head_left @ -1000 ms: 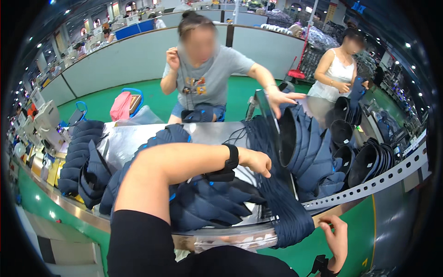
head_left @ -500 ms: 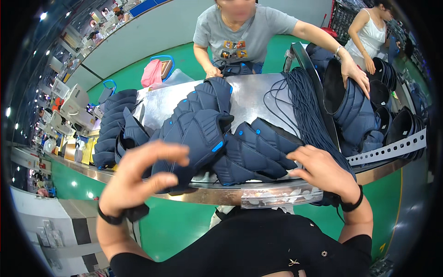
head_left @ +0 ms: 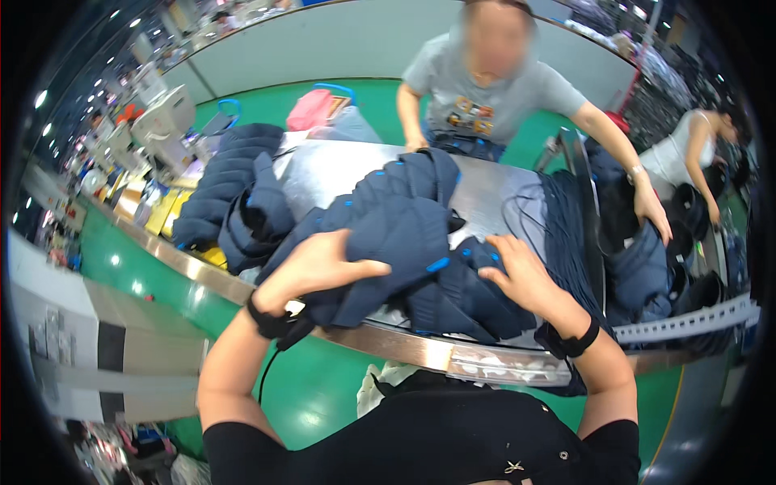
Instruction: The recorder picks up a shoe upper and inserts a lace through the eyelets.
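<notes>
Stacked navy quilted shoe uppers (head_left: 400,234) with small blue tabs lie across the metal table in front of me. My left hand (head_left: 331,263) is over the near left side of this pile, thumb stretched out and fingers apart. A second, lower group of uppers (head_left: 477,295) lies to the right of the pile. At its right end is my right hand (head_left: 525,279), thumb and fingers spread, seeming to touch the top. Neither hand is closed around anything that I can see.
Another row of uppers (head_left: 230,182) stands at the left. Thin dark cords (head_left: 566,234) hang in a bundle on the right, beside a raised metal divider. Across the table a co-worker in a grey shirt (head_left: 465,97) reaches toward dark uppers (head_left: 643,271) at the right.
My view has swung, so the table sits further right and lower. My left hand has come down over the pile. The right hand has moved onto the lower group's top.
</notes>
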Available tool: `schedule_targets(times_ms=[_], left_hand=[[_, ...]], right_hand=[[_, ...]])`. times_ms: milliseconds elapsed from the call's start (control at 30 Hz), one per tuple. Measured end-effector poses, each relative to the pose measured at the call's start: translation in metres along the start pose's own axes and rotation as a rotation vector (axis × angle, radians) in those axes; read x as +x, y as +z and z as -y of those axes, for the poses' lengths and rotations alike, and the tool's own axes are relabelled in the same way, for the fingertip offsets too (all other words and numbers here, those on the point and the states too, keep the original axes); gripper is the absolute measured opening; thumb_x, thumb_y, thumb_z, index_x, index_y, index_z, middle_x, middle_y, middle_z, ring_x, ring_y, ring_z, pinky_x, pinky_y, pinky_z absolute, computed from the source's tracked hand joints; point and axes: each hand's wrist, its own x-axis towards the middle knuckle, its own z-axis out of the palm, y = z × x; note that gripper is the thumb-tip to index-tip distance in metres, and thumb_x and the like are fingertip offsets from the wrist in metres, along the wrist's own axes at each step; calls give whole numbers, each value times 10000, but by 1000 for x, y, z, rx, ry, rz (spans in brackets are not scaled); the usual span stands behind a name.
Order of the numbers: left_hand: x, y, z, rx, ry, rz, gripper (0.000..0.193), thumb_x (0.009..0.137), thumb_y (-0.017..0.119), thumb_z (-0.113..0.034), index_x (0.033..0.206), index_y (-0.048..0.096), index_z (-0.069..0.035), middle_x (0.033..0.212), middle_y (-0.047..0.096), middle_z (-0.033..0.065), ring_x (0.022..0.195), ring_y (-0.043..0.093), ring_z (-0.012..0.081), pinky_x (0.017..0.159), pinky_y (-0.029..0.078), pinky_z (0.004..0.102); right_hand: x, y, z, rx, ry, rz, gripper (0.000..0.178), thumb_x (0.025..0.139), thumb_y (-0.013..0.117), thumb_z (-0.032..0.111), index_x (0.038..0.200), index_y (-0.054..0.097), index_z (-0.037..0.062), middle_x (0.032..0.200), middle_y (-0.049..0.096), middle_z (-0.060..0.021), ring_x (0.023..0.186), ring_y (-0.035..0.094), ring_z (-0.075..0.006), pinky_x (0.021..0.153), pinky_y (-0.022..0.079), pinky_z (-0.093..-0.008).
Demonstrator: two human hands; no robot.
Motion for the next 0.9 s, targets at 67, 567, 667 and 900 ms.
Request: schedule_targets(times_ms=[67,567,667,900], left_hand=[[15,6,-14,249,61,12,709,659,749,-573,1032,648,22,876,666,244,867,644,389,769,505,407],[-28,-31,-7,-1067,-51,-69,359,785,730,-119,1074,617,64,972,670,91,861,632,144,779,520,301],[-57,-60,-19,-978,-39,-450,359,750,700,-79,1064,615,73,988,673,128,866,661,196,778,528,312],[-47,-43,36,-950,138,-834,395,823,628,-94,1181,553,56,1098,633,143,994,620,223,869,501,335]], right_hand=[[14,11,16,76,-38,77,677,801,700,223,1329,364,-37,1193,506,-237,1091,485,-417,923,415,-464],[0,-2,-58,97,219,-140,554,852,659,163,1320,433,-28,1207,568,-211,1080,584,-293,912,460,-377],[-2,11,-96,56,325,-42,706,851,656,354,1335,390,-85,1302,490,-285,1204,503,-374,1008,404,-392],[15,36,-106,564,462,428,874,697,761,528,1251,483,-88,1162,585,-284,1101,590,-327,917,461,-382]])
